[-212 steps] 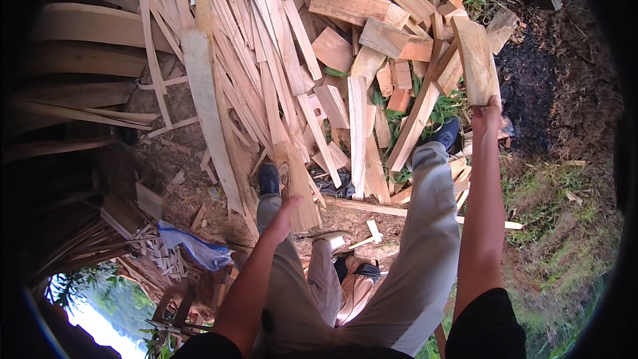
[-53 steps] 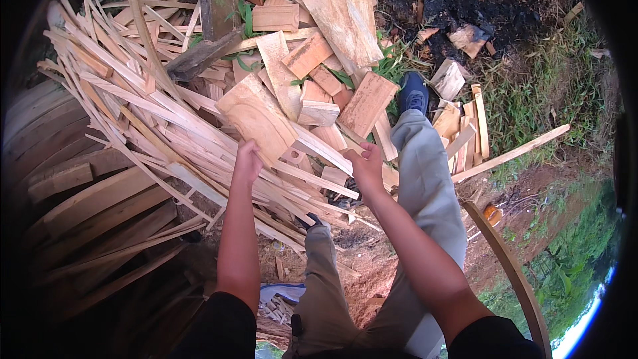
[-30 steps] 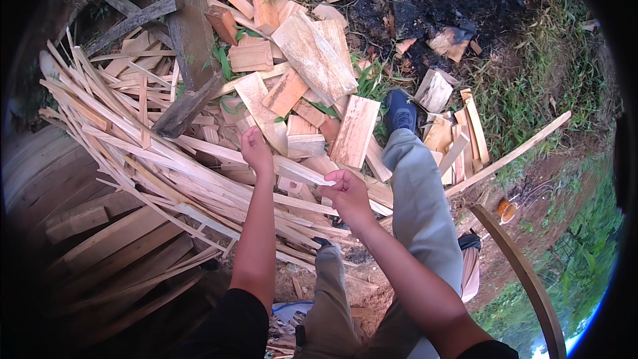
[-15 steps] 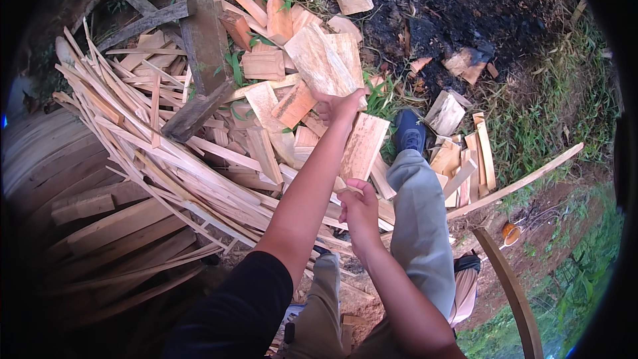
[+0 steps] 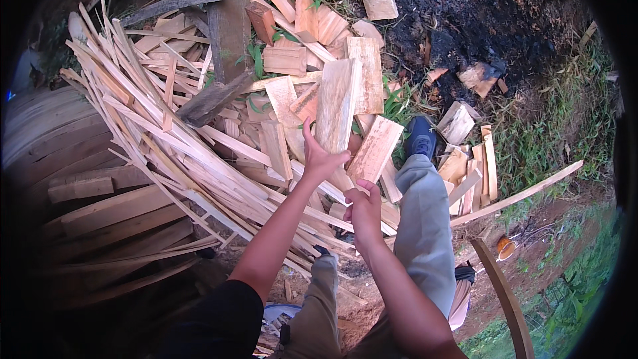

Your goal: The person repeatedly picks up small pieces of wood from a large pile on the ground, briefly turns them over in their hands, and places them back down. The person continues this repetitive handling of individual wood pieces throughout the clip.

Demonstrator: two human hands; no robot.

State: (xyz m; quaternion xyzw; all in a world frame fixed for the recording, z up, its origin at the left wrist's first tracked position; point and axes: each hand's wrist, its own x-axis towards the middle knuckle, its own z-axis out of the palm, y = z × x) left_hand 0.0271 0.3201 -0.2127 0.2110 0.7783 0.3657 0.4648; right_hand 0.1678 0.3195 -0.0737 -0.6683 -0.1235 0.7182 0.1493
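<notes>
A pale, roughly split wooden board [image 5: 337,96] stands tilted away from me above the woodpile, its narrower end toward me. My left hand [image 5: 322,161] grips its lower part, thumb across the face and a finger up along the left edge. The other left fingers are hidden. My right hand [image 5: 364,211] is closed around the narrow near end of the same board. Close beside it lies another flat wood piece [image 5: 376,149] with a brownish grain.
Split wood blocks [image 5: 284,60] lie heaped ahead, with long thin strips [image 5: 159,136] curving along the left. A weathered post [image 5: 229,20] rises behind them. Charred black ground [image 5: 452,13] spreads at the far right. My blue shoe [image 5: 420,138] stands beside more wood pieces [image 5: 488,166].
The board has swung more upright and nearer to me. My left hand has slid down from its far part toward my right hand, which stays at the near end.
</notes>
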